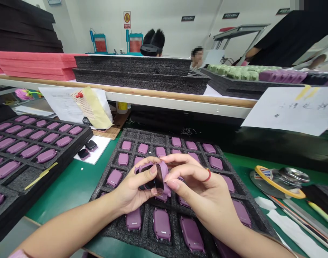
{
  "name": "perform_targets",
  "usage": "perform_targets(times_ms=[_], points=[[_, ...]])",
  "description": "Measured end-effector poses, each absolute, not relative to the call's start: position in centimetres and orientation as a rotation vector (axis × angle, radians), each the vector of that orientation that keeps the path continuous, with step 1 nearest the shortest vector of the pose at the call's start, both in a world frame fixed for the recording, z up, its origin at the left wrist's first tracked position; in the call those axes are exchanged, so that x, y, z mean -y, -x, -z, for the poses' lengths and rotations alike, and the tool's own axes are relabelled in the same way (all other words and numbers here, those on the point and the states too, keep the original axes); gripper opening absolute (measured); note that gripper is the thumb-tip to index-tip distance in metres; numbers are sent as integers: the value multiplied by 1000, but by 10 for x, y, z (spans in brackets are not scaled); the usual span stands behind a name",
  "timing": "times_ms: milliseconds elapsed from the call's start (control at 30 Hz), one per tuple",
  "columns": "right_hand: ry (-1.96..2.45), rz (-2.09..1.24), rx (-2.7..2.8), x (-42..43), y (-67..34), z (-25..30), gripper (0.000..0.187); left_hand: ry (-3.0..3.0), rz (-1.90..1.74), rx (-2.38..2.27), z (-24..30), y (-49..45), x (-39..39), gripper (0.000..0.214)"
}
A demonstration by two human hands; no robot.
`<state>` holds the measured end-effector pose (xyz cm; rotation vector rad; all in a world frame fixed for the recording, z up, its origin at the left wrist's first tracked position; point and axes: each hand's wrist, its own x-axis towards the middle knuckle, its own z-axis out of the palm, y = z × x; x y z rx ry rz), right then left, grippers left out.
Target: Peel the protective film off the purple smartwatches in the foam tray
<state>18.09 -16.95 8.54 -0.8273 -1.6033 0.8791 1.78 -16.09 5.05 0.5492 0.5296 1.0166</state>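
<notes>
While both hands, left hand [133,186] and right hand [198,190], pinch one purple watch case [153,177], the foam tray [107,172] shows filled pockets, empties toward eleven o'clock.

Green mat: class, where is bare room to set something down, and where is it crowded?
Bare green mat lies between the left foam tray and the centre foam tray. Right of the centre tray is crowded: tape roll, rulers. Both hands hover over the centre tray.
</notes>
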Motion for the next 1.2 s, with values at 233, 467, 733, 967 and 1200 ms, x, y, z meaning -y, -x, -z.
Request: perform_targets(times_ms=[233, 467, 733, 967, 1200], points=[[738, -923, 1589, 170, -176, -81, 8, -573, -1057, -531, -49, -18, 163, 29], [688, -1061, 1574, 162, -181, -78, 33, -560, -1091, -530, -50, -18, 164, 29], [665, -172, 1922, 157, -191, -82, 37, -492, -1130, -558, -53, -18, 164, 35], [444, -213, 2185, 142, -211, -91, 26, -643, -962, -540, -50, -18, 159, 45], [436, -535, 2126, 141, -211, -88, 32, -643, -944, -441, -53, -19, 159, 50]])
